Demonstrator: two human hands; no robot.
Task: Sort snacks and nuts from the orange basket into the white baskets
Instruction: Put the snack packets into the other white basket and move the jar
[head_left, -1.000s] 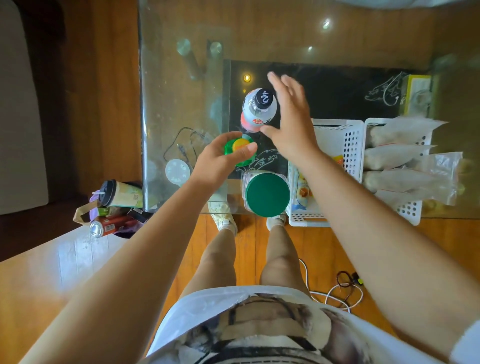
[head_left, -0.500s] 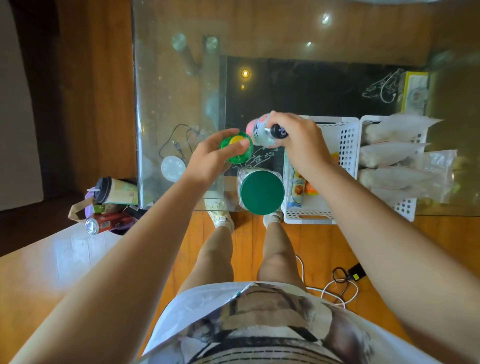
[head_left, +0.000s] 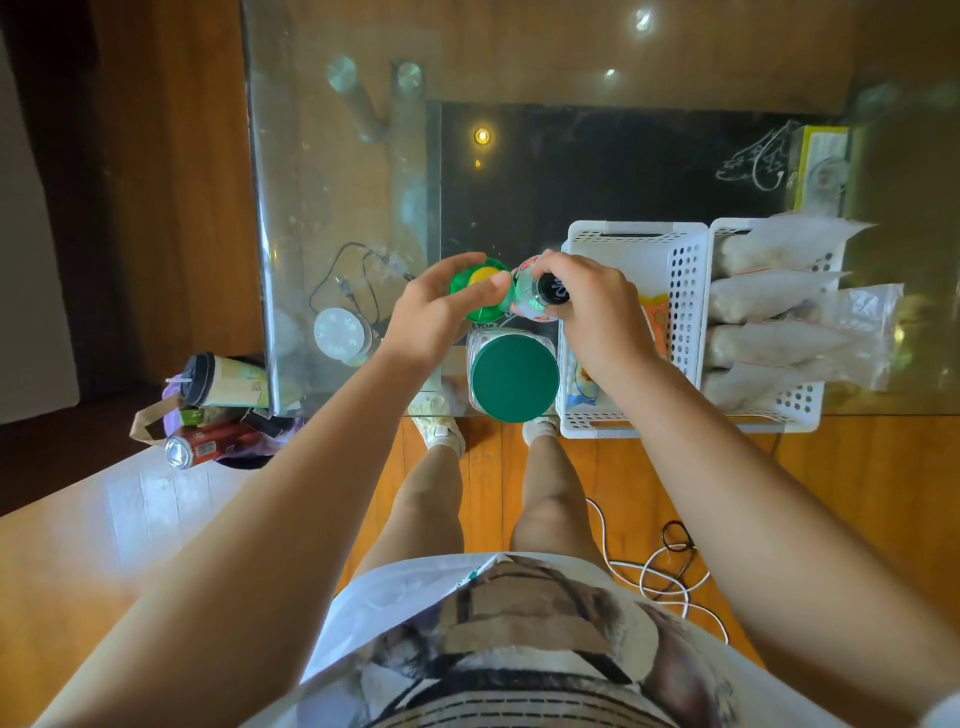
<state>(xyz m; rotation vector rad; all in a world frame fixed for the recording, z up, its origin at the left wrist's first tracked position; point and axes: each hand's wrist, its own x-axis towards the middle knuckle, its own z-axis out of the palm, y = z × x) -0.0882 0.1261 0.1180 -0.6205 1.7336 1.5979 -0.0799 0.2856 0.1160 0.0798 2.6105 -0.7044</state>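
Note:
My left hand (head_left: 431, 317) grips a green bottle with a yellow cap (head_left: 480, 291) standing on the glass table. My right hand (head_left: 597, 312) grips a clear bottle with a black cap and pink label (head_left: 535, 296), right beside the green one and tilted. Right of them stands a white basket (head_left: 634, 244) with colourful snack packets (head_left: 654, 312) inside, partly hidden by my right wrist. A second white basket (head_left: 795, 410) further right holds several clear bags of nuts (head_left: 774, 296). No orange basket is in view.
A clear jar with a green lid (head_left: 514, 376) stands at the table's near edge, just below the bottles. A round white device (head_left: 340, 332) with a cable lies to the left. A bag with a cup and a can (head_left: 208, 415) sits on the floor at left.
My right hand closed on the pink-label bottle and brought it down and nearer, beside the green bottle. My left hand kept its hold on the green bottle.

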